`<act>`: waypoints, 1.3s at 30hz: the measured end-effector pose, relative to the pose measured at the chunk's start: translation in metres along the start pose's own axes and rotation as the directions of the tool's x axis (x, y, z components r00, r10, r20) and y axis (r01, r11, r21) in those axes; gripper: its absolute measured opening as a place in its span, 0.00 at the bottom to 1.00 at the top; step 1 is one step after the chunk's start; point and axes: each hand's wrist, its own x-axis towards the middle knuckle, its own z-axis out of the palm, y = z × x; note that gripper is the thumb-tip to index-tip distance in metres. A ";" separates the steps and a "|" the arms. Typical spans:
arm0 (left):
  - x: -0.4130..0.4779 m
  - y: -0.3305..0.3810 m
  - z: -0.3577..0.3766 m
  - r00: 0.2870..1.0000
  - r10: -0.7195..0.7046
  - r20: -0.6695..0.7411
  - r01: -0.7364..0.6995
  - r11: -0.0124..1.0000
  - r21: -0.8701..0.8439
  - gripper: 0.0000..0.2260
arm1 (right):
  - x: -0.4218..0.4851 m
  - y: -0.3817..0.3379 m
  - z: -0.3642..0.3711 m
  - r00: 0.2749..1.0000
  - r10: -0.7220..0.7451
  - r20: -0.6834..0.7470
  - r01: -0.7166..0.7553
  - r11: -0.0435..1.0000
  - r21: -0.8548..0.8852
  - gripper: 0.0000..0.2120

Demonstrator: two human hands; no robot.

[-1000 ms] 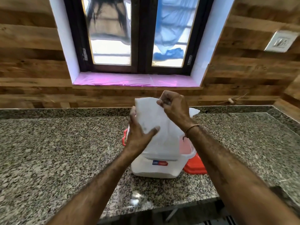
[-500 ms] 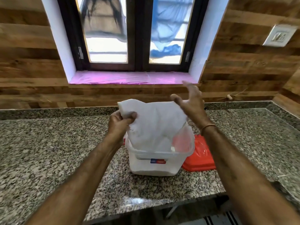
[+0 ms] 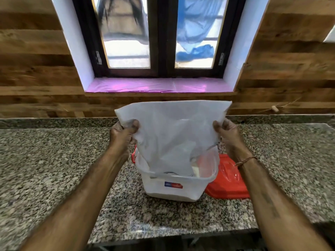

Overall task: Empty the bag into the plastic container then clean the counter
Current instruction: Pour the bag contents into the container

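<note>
Nearest, a speckled grey granite counter (image 3: 54, 169) runs across the view, and on it, just ahead of the person's forearms, stands a translucent white rectangular plastic container (image 3: 172, 189) with a small red-and-blue label on its near wall. A flat red plastic lid (image 3: 228, 182) lies on the counter touching the container's right side. Above the container both hands hold up a thin white plastic bag (image 3: 174, 131): the left hand (image 3: 123, 136) has its fingers and thumb curled round the bag's left edge, and the right hand (image 3: 228, 134), with a thread band on its wrist, pinches the right edge in the same way. The bag hangs between the hands, its long axis running downward, and its narrowed lower end dips inside the container's rim, so the mouth to be emptied sits straight below the hands and about equally near each. Something pale shows inside the container beside the bag's end; what it is cannot be told, nor how much remains in the bag. Beyond, a pink plastic-covered sill (image 3: 155, 85) sits under a dark-framed window (image 3: 159, 37) set in a wooden plank wall.
</note>
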 end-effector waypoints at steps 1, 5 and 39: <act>0.000 -0.002 0.003 1.000 0.002 -0.009 -0.002 1.000 0.002 0.08 | -0.001 0.000 -0.003 0.998 0.022 0.057 -0.017 0.996 -0.082 0.08; 0.002 -0.004 0.017 0.999 0.019 -0.036 -0.019 1.000 0.022 0.07 | -0.001 0.003 -0.017 0.999 0.007 0.038 -0.002 0.991 -0.131 0.11; -0.012 -0.042 -0.007 0.997 0.056 0.049 -0.071 0.915 0.398 0.19 | 0.020 0.010 -0.020 0.992 -0.003 0.126 0.029 0.978 -0.206 0.08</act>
